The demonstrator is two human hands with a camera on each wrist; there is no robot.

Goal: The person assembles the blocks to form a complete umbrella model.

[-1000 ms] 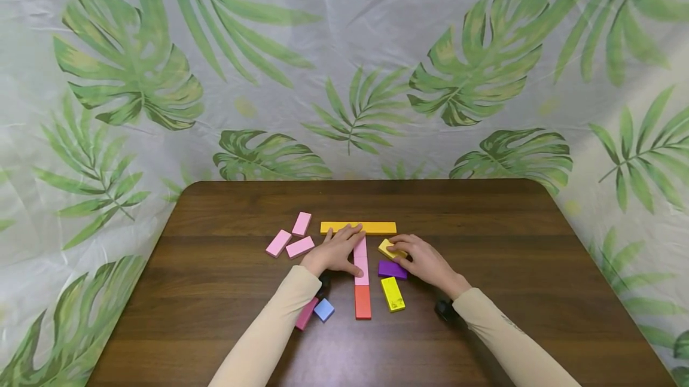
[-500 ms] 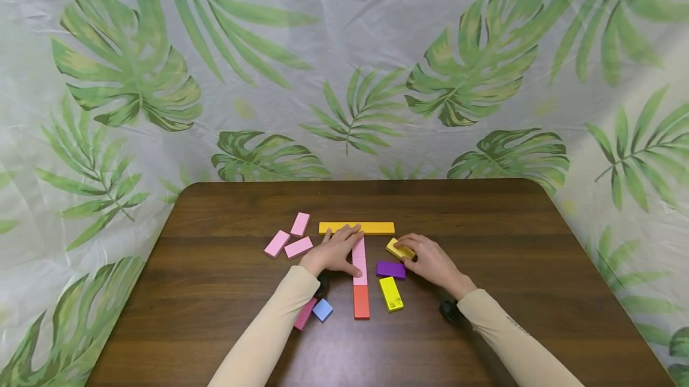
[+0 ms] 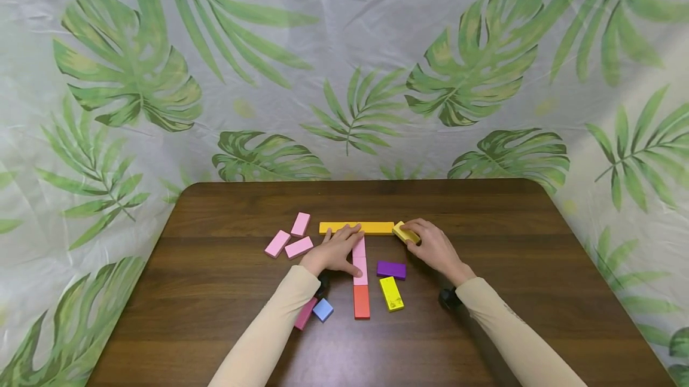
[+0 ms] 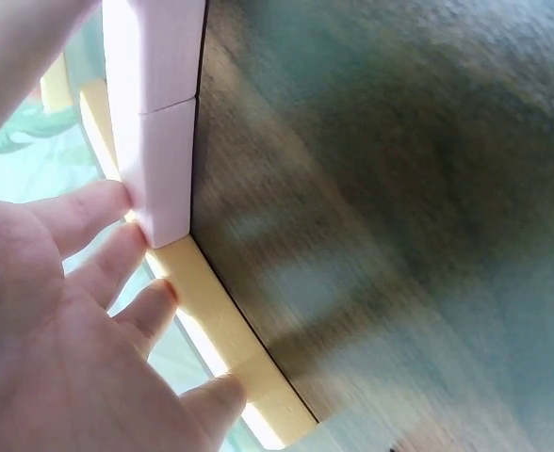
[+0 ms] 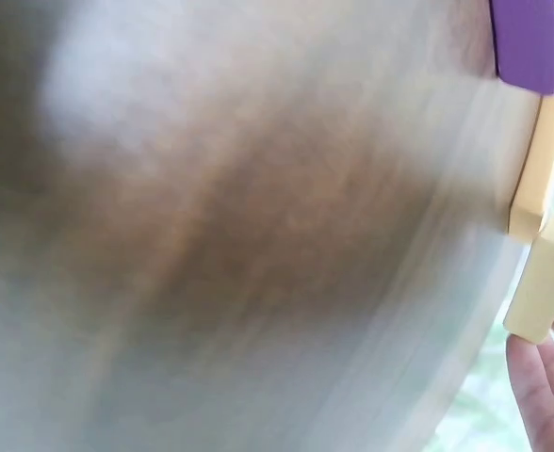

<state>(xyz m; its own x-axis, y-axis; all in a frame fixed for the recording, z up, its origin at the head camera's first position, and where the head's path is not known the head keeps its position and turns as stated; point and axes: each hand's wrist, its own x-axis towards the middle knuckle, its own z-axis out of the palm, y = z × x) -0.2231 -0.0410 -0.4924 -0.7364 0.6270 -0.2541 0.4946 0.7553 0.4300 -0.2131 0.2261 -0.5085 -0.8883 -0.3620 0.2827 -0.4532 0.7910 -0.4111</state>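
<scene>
My left hand (image 3: 335, 252) rests with spread fingers over a column of pink blocks (image 3: 361, 264) and the near side of an orange bar (image 3: 379, 228). In the left wrist view its fingertips touch the bar (image 4: 230, 330) and the end of the pink column (image 4: 169, 160). A red block (image 3: 362, 302) continues the column towards me. My right hand (image 3: 435, 249) pinches a pale yellow block (image 3: 404, 232) between thumb and fingers, tilted at the bar's right end. The right wrist view shows that block (image 5: 541, 287) beside the orange bar's end (image 5: 531, 202).
Right of the column lie a purple block (image 3: 391, 270) and a bright yellow block (image 3: 391, 294). Several loose pink blocks (image 3: 277, 243) are at the left. A blue block (image 3: 323, 310) and a magenta block (image 3: 305, 314) lie by the left forearm on the wooden table (image 3: 484, 207).
My right hand has carried the pale yellow block right and then away from me, from above the purple block to the bar's right end. The left hand has stayed in place.
</scene>
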